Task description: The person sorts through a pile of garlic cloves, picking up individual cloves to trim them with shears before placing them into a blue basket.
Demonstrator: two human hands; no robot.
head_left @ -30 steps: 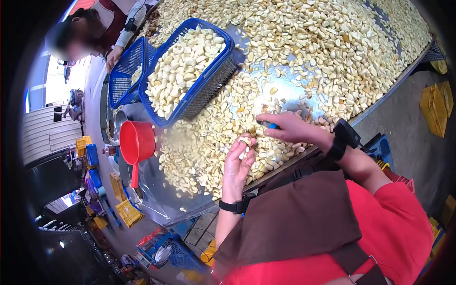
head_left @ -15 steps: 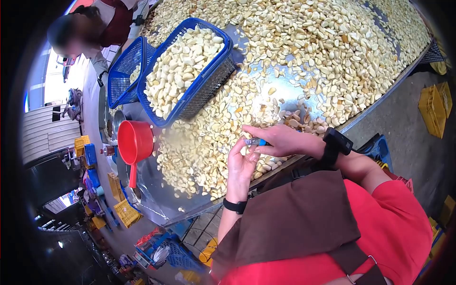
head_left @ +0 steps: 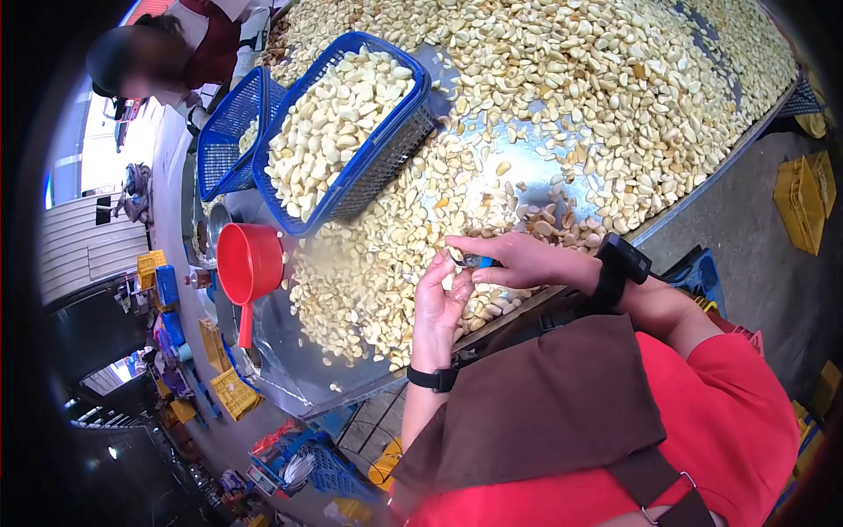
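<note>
My right hand (head_left: 525, 260) is closed around a small blade tool with a blue handle (head_left: 485, 262), probably a paring knife or peeler. The tool's metal end meets a pale kernel (head_left: 455, 255) pinched in the fingertips of my left hand (head_left: 436, 303). My fingers partly cover the kernel. Both hands hover over the front edge of a metal table (head_left: 277, 338) spread with pale, flat kernels (head_left: 562, 61). A few brownish-pink ones (head_left: 562, 227) lie just beyond my right hand.
A blue basket (head_left: 386, 162) full of whiter kernels stands on the table, beside a second blue basket (head_left: 211, 162). A red dipper (head_left: 250, 263) lies at the left. Across the table is another person (head_left: 189, 53). Yellow crates (head_left: 799, 206) stand on the floor.
My left hand has shifted slightly left and turned, and the kernel shows more clearly against the blade. The person across has moved an arm a little.
</note>
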